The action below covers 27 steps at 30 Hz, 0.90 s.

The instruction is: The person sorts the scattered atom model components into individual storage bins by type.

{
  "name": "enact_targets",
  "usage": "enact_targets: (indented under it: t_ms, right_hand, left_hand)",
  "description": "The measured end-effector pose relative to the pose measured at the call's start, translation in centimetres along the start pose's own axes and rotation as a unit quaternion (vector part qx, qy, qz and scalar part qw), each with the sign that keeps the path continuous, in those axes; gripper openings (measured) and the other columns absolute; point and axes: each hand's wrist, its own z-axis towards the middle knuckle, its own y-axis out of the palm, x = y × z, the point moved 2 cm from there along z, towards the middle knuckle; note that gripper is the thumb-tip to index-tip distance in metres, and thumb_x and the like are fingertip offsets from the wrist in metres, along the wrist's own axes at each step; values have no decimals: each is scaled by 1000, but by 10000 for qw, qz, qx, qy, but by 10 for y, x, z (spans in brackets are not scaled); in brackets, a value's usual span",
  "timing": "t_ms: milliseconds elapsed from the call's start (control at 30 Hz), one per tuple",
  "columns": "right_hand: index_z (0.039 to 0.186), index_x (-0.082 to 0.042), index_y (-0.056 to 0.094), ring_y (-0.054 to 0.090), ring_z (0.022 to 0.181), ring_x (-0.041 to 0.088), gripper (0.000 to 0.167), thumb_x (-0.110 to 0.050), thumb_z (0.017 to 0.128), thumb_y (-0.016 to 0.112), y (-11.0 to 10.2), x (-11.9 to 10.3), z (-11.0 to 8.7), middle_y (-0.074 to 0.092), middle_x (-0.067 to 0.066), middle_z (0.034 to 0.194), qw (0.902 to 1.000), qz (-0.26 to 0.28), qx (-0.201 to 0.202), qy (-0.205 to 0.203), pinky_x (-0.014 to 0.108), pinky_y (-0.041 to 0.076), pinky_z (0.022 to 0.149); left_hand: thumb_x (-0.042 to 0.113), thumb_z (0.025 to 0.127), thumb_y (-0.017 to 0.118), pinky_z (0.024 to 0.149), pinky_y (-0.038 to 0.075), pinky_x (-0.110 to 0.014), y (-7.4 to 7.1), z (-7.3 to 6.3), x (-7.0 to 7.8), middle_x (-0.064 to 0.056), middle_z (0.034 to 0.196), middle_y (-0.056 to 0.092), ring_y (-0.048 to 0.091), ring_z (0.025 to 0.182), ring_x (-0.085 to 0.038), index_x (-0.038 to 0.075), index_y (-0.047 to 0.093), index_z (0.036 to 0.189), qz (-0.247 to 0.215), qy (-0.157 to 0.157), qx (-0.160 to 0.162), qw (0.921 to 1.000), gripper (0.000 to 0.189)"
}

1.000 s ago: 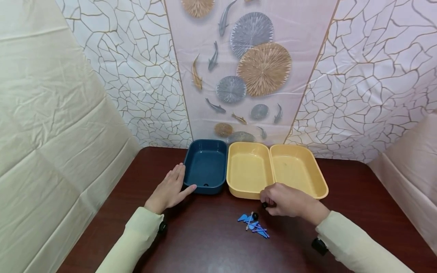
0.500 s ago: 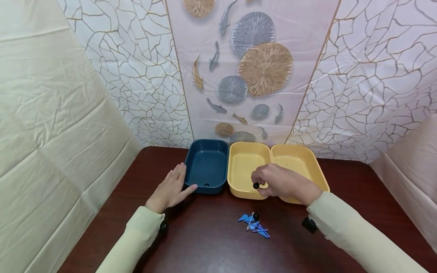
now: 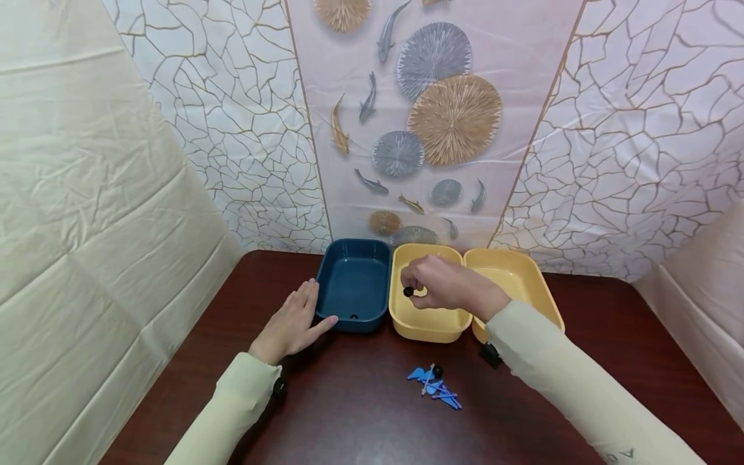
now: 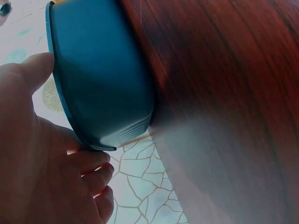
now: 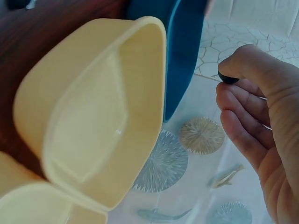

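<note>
Between thumb and fingers, my right hand (image 3: 442, 283) pinches a small black ball (image 3: 409, 292). It is above the middle yellow bin (image 3: 427, 334); in the right wrist view the ball (image 5: 227, 79) shows only partly. My left hand (image 3: 287, 328) has its fingers extended along the left side of the dark blue bin (image 3: 356, 325), with the thumb at its near rim. A small dark round spot shows inside that bin near its front; I cannot tell what it is. On the table lies a small pile of flat blue pieces (image 3: 447, 397), thin purple and pale sticks and another black ball (image 3: 438, 372).
A second yellow bin (image 3: 549, 297) stands at the right, side by side with the others along the back of the dark wooden table (image 3: 343, 413). A patterned cloth backdrop (image 3: 407, 219) rises behind them. Beige cloth (image 3: 81, 258) hangs at the left.
My right hand has lifted from the table in front of the yellow bins and moved up and left over the middle bin, still pinching the black ball. The left hand has stayed in place.
</note>
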Motion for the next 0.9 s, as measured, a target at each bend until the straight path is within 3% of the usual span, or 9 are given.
enact_targets:
  t_ms: [200,433,900]
  right_hand:
    - [87,-9,70,52,73,9,9,-5,88,79,5,3,24,66,7,81,9998,111,-127,85,23,47,67]
    - [97,-6,74,58,74,11,8,-11,92,78,18,10,50,72,8,87,9994,2,-239,232,26,56,73]
    - [102,-9,76,67,85,12,10,-12,94,80,68,12,87,76,4,97,9963,299,-516,614,28,63,81]
  left_hand:
    - [60,106,49,134,18,-58,-1,-1,0,-24,176,17,18,164,-42,-6,17,166,5,-4,-12,10000,95]
    - [60,106,49,133,18,-58,-1,-1,-1,-24,176,17,18,164,-42,-6,17,166,-15,-23,-1,10000,95]
    - [59,106,51,133,20,-59,1,-1,-1,-25,175,18,20,164,-42,-6,17,166,-39,15,46,10000,94]
